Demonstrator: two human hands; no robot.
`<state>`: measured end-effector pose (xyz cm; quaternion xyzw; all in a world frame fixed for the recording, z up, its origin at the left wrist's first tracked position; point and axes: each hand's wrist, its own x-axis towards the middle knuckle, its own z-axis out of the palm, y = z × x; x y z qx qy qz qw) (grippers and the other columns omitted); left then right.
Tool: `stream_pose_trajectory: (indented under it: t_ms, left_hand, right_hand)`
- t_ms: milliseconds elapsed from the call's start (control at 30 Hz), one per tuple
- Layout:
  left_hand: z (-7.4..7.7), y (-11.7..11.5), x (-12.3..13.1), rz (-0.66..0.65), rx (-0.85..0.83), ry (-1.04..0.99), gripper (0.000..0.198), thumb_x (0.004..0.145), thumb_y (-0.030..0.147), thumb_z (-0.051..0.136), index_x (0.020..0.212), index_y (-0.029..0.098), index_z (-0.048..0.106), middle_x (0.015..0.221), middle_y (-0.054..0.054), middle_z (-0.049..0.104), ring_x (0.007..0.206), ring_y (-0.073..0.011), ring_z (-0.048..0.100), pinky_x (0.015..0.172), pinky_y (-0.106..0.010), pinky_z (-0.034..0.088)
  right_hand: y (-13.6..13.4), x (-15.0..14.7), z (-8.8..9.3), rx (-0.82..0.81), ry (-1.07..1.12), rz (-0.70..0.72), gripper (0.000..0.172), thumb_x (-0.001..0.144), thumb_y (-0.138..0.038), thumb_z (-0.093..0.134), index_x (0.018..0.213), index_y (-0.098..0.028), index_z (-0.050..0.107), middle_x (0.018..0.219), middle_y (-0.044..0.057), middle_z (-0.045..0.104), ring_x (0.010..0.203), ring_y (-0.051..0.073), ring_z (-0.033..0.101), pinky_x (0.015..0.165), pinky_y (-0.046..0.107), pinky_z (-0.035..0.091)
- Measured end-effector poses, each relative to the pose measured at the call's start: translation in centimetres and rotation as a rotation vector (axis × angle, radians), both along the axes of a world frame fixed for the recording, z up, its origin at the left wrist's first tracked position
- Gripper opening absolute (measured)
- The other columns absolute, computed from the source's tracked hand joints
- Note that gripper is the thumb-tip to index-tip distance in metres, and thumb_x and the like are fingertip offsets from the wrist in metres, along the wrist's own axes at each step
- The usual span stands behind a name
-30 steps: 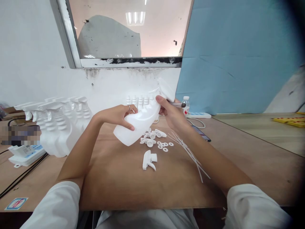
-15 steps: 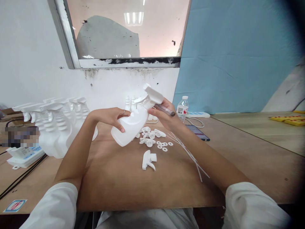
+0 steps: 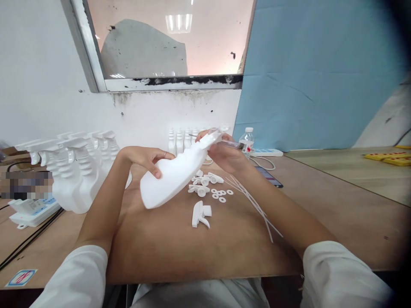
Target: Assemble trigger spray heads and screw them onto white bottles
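A white spray bottle [image 3: 175,175] is tilted above the table, its base toward me at the lower left and its head up to the right. My left hand [image 3: 146,160] is closed round its body, thumb on the near side. At the bottle's neck and trigger head, my right hand [image 3: 226,156] is closed, its fingers partly hiding that end. Also in the right hand is a screwdriver [image 3: 233,145] with a clear handle and thin shaft. Below lie a loose white trigger head [image 3: 201,214], several small white nozzle parts [image 3: 201,189] and white washers [image 3: 222,199].
Assembled white spray bottles [image 3: 77,175] stand at left beside a power strip [image 3: 34,211]. More bottles [image 3: 180,141] line the wall. Thin white tubes [image 3: 257,209] lie under my right forearm, near a phone [image 3: 269,177] and a water bottle [image 3: 247,139]. Yellow pieces [image 3: 390,158] sit far right.
The spray bottle has turned and its base has dropped down and left. My right hand has shifted right and up round the head, and the screwdriver now lies more level.
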<state>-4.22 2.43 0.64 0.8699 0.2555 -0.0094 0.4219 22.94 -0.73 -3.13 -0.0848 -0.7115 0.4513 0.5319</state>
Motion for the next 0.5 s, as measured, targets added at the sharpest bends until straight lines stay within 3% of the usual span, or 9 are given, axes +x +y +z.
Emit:
stream_pose_trajectory:
  t_ms: [133, 233, 367, 500]
  left_hand:
    - [-1.0, 1.1, -1.3, -0.015, -0.326, -0.144, 0.067, 0.058, 0.044, 0.085, 0.114, 0.013, 0.063, 0.096, -0.008, 0.073, 0.076, -0.0200, 0.070, 0.062, -0.022, 0.055]
    - [-2.7, 2.0, -2.2, 0.054, -0.490, -0.363, 0.059, 0.059, 0.050, 0.082, 0.101, 0.012, 0.064, 0.072, -0.005, 0.069, 0.052, -0.0153, 0.063, 0.045, -0.019, 0.049]
    - [-4.7, 3.0, -2.3, 0.275, -0.506, -0.626, 0.049, 0.060, 0.051, 0.075, 0.087, 0.013, 0.063, 0.056, -0.004, 0.060, 0.040, -0.0139, 0.053, 0.035, -0.021, 0.041]
    - [-5.3, 4.3, -1.6, 0.309, -0.528, -0.502, 0.054, 0.046, 0.059, 0.073, 0.073, 0.014, 0.061, 0.042, -0.005, 0.050, 0.027, -0.0145, 0.039, 0.025, -0.025, 0.027]
  right_hand:
    - [-0.5, -0.3, 0.1, 0.069, -0.006, 0.062, 0.038, 0.064, -0.047, 0.083, 0.088, -0.027, 0.063, 0.099, 0.001, 0.062, 0.097, 0.020, 0.058, 0.087, 0.038, 0.049]
    - [-0.8, -0.7, 0.1, 0.115, 0.014, 0.047, 0.048, 0.058, -0.056, 0.083, 0.089, -0.028, 0.060, 0.102, 0.002, 0.060, 0.103, 0.021, 0.056, 0.091, 0.040, 0.048]
    - [-0.5, -0.9, -0.1, 0.131, -0.012, 0.000, 0.047, 0.059, -0.060, 0.081, 0.083, -0.027, 0.058, 0.098, 0.002, 0.059, 0.099, 0.022, 0.057, 0.089, 0.041, 0.048]
    - [0.1, -0.6, -0.3, 0.158, -0.041, 0.043, 0.048, 0.057, -0.065, 0.078, 0.078, -0.026, 0.059, 0.093, 0.003, 0.061, 0.091, 0.021, 0.058, 0.083, 0.038, 0.049]
